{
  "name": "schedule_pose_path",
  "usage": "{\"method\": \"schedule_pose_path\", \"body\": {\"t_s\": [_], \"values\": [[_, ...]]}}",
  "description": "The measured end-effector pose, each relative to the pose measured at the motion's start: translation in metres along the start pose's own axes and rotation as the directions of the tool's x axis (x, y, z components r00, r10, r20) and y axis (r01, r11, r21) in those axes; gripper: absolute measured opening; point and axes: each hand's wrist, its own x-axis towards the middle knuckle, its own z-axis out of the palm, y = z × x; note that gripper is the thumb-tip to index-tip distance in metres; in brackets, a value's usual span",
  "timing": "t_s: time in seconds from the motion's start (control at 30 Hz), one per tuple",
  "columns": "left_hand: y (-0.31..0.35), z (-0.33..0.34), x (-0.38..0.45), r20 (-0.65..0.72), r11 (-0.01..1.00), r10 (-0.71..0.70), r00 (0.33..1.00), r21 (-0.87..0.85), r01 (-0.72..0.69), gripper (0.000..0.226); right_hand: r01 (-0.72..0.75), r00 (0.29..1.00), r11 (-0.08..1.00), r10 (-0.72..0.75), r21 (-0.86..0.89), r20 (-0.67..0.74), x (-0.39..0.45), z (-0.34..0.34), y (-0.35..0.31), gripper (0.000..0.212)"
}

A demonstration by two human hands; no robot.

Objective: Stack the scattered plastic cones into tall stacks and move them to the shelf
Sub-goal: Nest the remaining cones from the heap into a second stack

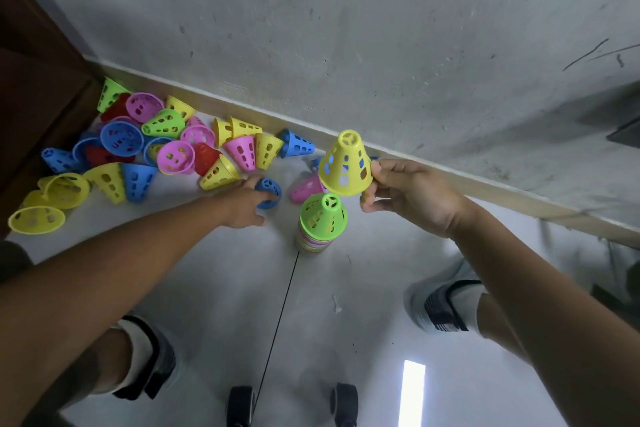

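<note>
Stacking under way: right hand (408, 194) pinches a yellow cone (346, 165) above the green-topped stack (320, 222); left hand (247, 204) closes on a blue cone (269, 192); next, lower it squarely

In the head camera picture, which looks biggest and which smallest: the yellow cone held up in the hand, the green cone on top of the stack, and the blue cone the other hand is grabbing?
1. Yellow cone, though it is nearest the camera.
2. Green cone.
3. Blue cone, partly hidden by the left hand.
True sizes are probably alike.

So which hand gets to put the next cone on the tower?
The right hand. It holds a yellow cone upright just above the green-topped stack; the left hand is only reaching a blue cone.
</note>
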Motion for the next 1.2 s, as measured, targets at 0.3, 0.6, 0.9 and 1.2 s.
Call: {"method": "schedule_pose_path", "body": {"t_s": [0.3, 0.6, 0.9, 1.2], "values": [[-0.007, -0.001, -0.017, -0.168, 0.988, 0.054, 0.984, -0.136, -0.078, 0.056, -0.094, 0.988, 0.995, 0.088, 0.041, 0.127, 0.004, -0.001, 0.009, 0.026], [0.026, -0.066, -0.048, -0.413, 0.877, 0.037, 0.91, -0.423, -0.228, 0.037, -0.178, 0.977, 0.916, 0.209, -0.36, 0.048, 0.008, 0.004, 0.027, 0.04], [0.091, -0.148, -0.114, -0.37, 0.67, 0.203, 0.907, -0.623, -0.404, 0.028, -0.233, 0.967, 0.811, 0.252, -0.536, -0.038, 0.016, 0.0, 0.033, 0.039], [0.113, -0.186, -0.139, -0.063, 0.745, 0.441, 0.895, -0.53, -0.405, 0.024, -0.253, 0.955, 0.85, 0.143, -0.462, -0.26, 0.021, -0.02, 0.04, 0.035]]}}
